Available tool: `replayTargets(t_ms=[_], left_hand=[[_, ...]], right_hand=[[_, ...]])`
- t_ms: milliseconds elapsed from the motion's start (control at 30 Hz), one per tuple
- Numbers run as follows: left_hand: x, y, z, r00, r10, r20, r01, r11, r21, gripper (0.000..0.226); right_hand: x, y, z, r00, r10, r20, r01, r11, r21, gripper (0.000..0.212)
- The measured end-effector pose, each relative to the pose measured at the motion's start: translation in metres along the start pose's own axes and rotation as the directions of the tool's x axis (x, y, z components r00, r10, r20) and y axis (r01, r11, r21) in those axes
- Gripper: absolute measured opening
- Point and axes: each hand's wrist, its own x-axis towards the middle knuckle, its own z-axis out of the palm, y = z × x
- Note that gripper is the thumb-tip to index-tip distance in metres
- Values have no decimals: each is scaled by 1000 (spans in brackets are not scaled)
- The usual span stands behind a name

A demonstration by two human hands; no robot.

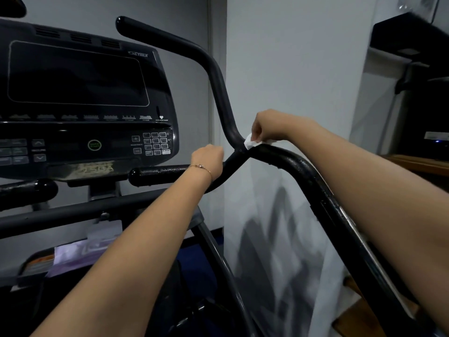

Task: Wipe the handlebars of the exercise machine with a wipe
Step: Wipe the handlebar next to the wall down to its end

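Wiping is under way: the right grip [264, 128] pinches the white wipe [250, 143] on the handlebar fork [239, 149], at two o'clock from the left grip [207, 161], which clasps the lower bar [158, 173]. Next, probably, drag it along a tube.

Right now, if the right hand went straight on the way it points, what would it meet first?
The black handlebar: the right hand, pinching the wipe, points left at the tube junction, apparently almost touching it, though depth is unclear.
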Motion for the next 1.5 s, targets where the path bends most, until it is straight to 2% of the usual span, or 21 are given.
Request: replayTargets(t_ms=[100, 167, 300, 467, 567, 700, 1033, 1233, 1300, 1367, 1433, 1500], left_hand=[[3, 21, 0, 997, -17, -79, -9, 951, -309, 27], [5, 31, 0, 995, -12, -98, -24, 934, -356, 22], [10, 37, 3, 987, -23, -160, -24, 959, -282, 15], [17, 37, 1, 990, -28, -137, -10, 963, -269, 19], [18, 37, 0, 991, -36, -127, -1, 961, -276, 15], [16, 39, -2, 993, -33, -110, 3, 965, -261, 16], [21, 38, -1, 996, -25, -89, 5, 977, -213, 22], [20, 37, 1, 995, -39, -90, 15, 969, -248, 23], [16, 33, 6, 988, -16, -155, -31, 954, -298, 22], [9, 31, 11, 961, 73, -266, -170, 916, -363, 28], [4, 32, 9, 924, 186, -333, -305, 885, -352, 31], [2, 35, 5, 908, 234, -347, -346, 886, -309, 29]], right_hand=[[-4, 7, -4, 1000, 12, 15, -13, 1000, 17, 17], [-8, 4, -4, 1000, 14, 25, -14, 1000, 2, 16], [-12, 4, 0, 1000, 28, 1, -28, 999, 45, 32], [-13, 7, -1, 1000, 4, -8, -4, 999, 51, 17], [-12, 3, 1, 1000, 17, -9, -16, 997, 74, 16], [-14, 7, 0, 1000, 4, -12, -4, 997, 74, 26], [-29, 20, -1, 998, -43, -43, 51, 979, 196, 10], [-37, 21, 8, 994, -14, -105, 37, 974, 222, 14], [-46, 28, 7, 991, -19, -130, 49, 971, 234, 16], [-55, 33, 7, 988, -25, -154, 65, 963, 262, 17], [-60, 31, 7, 985, -20, -169, 65, 961, 269, 18], [-64, 27, 7, 985, -10, -174, 55, 964, 261, 19]])
